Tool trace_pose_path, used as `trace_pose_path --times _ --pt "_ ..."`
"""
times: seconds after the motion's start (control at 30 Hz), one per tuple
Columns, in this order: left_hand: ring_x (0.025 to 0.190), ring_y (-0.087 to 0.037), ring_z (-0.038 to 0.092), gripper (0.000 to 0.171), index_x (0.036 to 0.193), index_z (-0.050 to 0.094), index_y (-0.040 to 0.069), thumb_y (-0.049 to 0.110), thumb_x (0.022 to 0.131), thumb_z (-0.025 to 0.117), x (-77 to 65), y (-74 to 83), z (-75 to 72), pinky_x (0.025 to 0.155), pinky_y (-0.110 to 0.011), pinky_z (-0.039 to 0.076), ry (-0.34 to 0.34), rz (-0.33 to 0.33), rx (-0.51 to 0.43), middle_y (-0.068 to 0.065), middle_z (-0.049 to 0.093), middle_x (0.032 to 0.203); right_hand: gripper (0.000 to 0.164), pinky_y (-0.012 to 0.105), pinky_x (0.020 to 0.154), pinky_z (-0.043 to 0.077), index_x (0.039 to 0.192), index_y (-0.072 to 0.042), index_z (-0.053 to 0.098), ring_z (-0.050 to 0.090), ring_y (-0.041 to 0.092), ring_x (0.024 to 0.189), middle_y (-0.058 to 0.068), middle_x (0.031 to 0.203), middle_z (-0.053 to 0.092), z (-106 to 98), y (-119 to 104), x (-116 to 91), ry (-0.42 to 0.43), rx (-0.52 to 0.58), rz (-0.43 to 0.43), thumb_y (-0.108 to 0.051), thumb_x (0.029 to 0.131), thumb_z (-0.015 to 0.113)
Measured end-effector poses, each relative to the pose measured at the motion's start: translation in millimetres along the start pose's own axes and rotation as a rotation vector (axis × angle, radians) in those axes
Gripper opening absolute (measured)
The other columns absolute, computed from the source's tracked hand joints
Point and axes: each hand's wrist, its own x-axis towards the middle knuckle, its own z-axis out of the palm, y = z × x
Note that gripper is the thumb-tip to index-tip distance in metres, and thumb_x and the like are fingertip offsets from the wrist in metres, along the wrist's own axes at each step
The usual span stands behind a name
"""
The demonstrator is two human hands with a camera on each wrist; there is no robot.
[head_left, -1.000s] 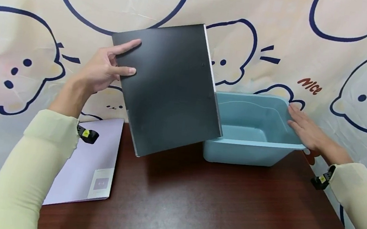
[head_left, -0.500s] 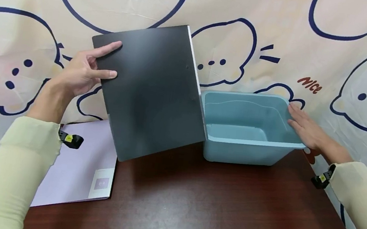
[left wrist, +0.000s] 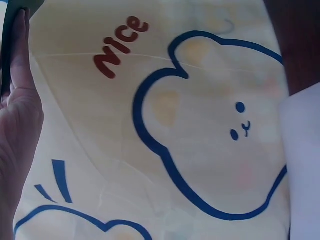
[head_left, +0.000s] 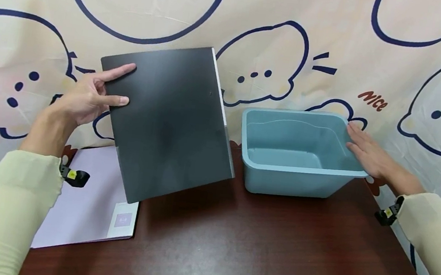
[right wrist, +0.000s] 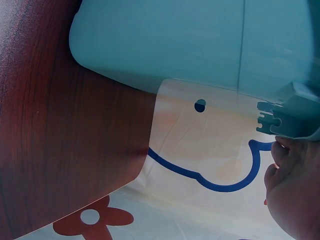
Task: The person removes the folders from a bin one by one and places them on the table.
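Note:
My left hand [head_left: 86,100] holds a dark grey, flat folder [head_left: 172,122] by its left edge, with the thumb and index finger on its near face. The folder is raised and tilted, left of a light blue plastic bin [head_left: 293,183] and apart from it. A white strip shows along the folder's right edge. In the left wrist view the hand [left wrist: 22,110] is seen edge-on, with only a sliver of the folder. My right hand [head_left: 369,155] grips the bin's right rim; in the right wrist view its bent fingers [right wrist: 281,155] sit beneath that rim.
A lilac folder [head_left: 92,204] with a pale label lies at the table's left, partly covered by the dark folder and left arm. The bin stands on the dark wooden table [head_left: 231,249]. A patterned cloth [head_left: 262,0] hangs behind and along the right side.
My left hand has carried the dark folder left and slightly down, from overlapping the bin's left end to apart from it. The right hand and bin have stayed put.

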Motion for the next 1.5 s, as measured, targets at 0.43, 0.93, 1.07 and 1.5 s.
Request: trace_pose_path --times 0.43,0.93,1.07,1.5 --pt "0.136 -0.018 0.052 0.079 0.164 0.041 0.023 -0.015 0.098 0.063 2.7 -41.4 -3.1 0.093 -0.028 0.06 -0.027 -0.105 0.07 -0.019 0.021 0.171 0.067 0.07 0.126 0.0 0.167 0.0 -0.004 -0.005 0.05 0.16 0.025 0.175 -0.009 0 0 -1 -0.012 -0.012 0.009 -0.032 0.117 0.025" --pt "0.082 -0.006 0.066 0.076 0.161 0.048 0.023 -0.011 0.097 0.068 11.8 -94.6 0.8 0.054 -0.017 0.043 -0.092 -0.146 0.11 0.004 0.074 0.115 0.068 0.071 0.126 0.001 0.168 -0.003 -0.005 -0.005 0.049 0.161 0.021 0.176 -0.01 0 -2 -4 -0.008 -0.007 0.013 -0.034 0.116 0.026" --pt "0.064 -0.003 0.061 0.075 0.16 0.049 0.023 -0.01 0.096 0.07 14.6 -107.4 2.8 0.05 -0.013 0.04 -0.092 -0.165 0.112 0.003 0.07 0.114 0.068 0.071 0.126 0.0 0.168 -0.002 -0.005 -0.005 0.049 0.161 0.021 0.176 -0.01 -1 -4 -5 -0.007 0.005 0.013 -0.033 0.116 0.026" --pt "0.075 -0.01 0.044 0.079 0.163 0.043 0.021 -0.004 0.095 0.074 27.9 -138.5 16.3 0.076 -0.024 0.045 -0.114 -0.278 0.193 -0.004 0.015 0.166 0.067 0.07 0.126 0.002 0.168 -0.003 -0.004 -0.005 0.048 0.161 0.02 0.176 -0.01 -1 -5 -7 0.014 0.017 0.007 -0.033 0.116 0.026"
